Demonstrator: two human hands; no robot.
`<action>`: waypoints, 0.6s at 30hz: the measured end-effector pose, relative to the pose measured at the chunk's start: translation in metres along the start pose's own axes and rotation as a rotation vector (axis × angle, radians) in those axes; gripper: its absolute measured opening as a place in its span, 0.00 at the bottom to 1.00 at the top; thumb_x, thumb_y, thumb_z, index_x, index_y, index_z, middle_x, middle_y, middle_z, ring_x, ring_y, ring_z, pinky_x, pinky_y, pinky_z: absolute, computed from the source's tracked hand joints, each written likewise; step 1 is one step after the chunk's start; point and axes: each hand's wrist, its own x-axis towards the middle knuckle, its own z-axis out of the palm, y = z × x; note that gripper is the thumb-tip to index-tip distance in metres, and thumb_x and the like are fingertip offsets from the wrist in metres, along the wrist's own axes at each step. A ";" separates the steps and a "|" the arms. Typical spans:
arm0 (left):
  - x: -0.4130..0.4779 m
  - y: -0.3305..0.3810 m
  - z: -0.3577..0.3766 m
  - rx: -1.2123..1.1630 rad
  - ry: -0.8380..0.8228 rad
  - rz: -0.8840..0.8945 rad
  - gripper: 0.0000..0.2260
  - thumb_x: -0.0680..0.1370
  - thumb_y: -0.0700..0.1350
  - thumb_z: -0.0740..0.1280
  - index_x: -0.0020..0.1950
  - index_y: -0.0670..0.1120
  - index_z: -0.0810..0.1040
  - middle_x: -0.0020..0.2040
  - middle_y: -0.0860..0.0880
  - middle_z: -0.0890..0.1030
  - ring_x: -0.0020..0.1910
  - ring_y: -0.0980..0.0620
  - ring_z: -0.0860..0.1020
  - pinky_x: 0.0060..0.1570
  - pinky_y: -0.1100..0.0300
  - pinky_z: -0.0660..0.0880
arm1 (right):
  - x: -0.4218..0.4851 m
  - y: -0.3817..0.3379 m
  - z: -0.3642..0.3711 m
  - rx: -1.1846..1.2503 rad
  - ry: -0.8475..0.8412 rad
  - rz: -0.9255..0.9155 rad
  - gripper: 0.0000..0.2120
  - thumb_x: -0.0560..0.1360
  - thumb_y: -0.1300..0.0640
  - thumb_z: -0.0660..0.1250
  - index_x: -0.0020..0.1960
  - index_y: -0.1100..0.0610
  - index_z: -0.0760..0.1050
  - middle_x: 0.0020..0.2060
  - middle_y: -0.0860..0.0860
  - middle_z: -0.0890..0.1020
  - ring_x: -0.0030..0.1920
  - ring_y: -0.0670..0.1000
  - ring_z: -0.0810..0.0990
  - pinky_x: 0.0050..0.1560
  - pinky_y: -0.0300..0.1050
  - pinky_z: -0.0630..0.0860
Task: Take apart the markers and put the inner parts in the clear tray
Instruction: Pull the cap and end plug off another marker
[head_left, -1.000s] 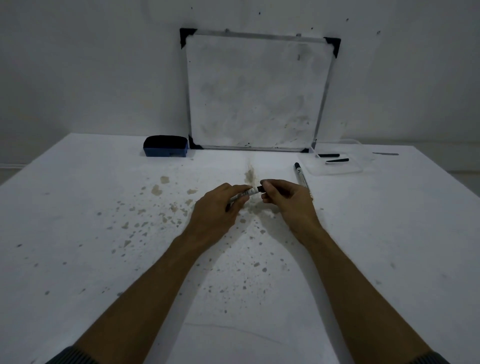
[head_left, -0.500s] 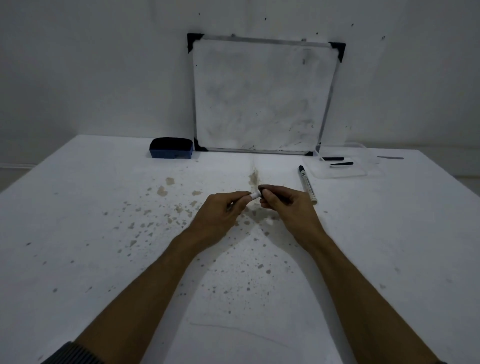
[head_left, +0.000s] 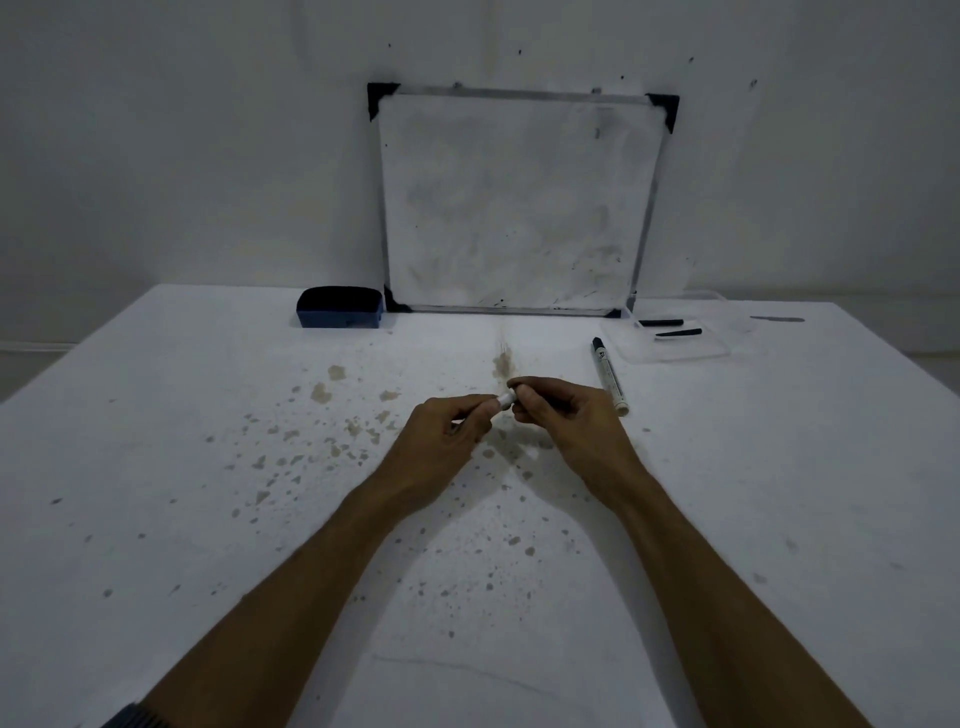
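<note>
Nearest, two bare forearms reach out over the stained table. The left hand is curled around a marker, of which only a short pale stub shows between the two sets of fingertips. The right hand pinches the other end of it, thumb and forefinger closed on a dark part that is mostly hidden; whether this is the cap or the tip piece cannot be told. Both hands are gripping one marker, and it looks not yet apart.

Just beyond the right fingers lies a second marker, whole and capped, flat on the table. Farther out from those fingers, to their right, sits the clear tray with two dark slim pieces inside, which seem to be inner parts already dropped in. So the work is judged partly done: some parts delivered, one marker in hand, one waiting.

Far beyond the left fingers rests an eraser, and a whiteboard leans on the wall.
</note>
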 end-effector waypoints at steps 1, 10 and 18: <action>0.000 0.000 -0.001 0.010 -0.010 -0.001 0.13 0.84 0.52 0.62 0.64 0.53 0.83 0.38 0.59 0.82 0.36 0.69 0.77 0.39 0.75 0.72 | 0.001 0.000 -0.002 -0.015 -0.012 0.003 0.12 0.79 0.54 0.71 0.61 0.54 0.83 0.51 0.49 0.88 0.49 0.46 0.88 0.56 0.41 0.83; 0.011 0.001 -0.005 0.316 -0.140 -0.005 0.11 0.86 0.49 0.58 0.58 0.52 0.80 0.43 0.54 0.83 0.39 0.61 0.80 0.42 0.62 0.74 | -0.001 -0.003 -0.012 -0.582 -0.121 -0.256 0.12 0.78 0.48 0.72 0.60 0.48 0.82 0.51 0.43 0.82 0.50 0.41 0.81 0.51 0.31 0.76; 0.033 0.009 -0.004 0.193 0.075 0.061 0.15 0.83 0.45 0.65 0.71 0.50 0.73 0.59 0.52 0.82 0.52 0.52 0.83 0.51 0.60 0.81 | -0.001 0.001 -0.025 -0.913 -0.016 -0.316 0.11 0.76 0.46 0.73 0.55 0.50 0.85 0.48 0.49 0.84 0.48 0.49 0.75 0.53 0.52 0.73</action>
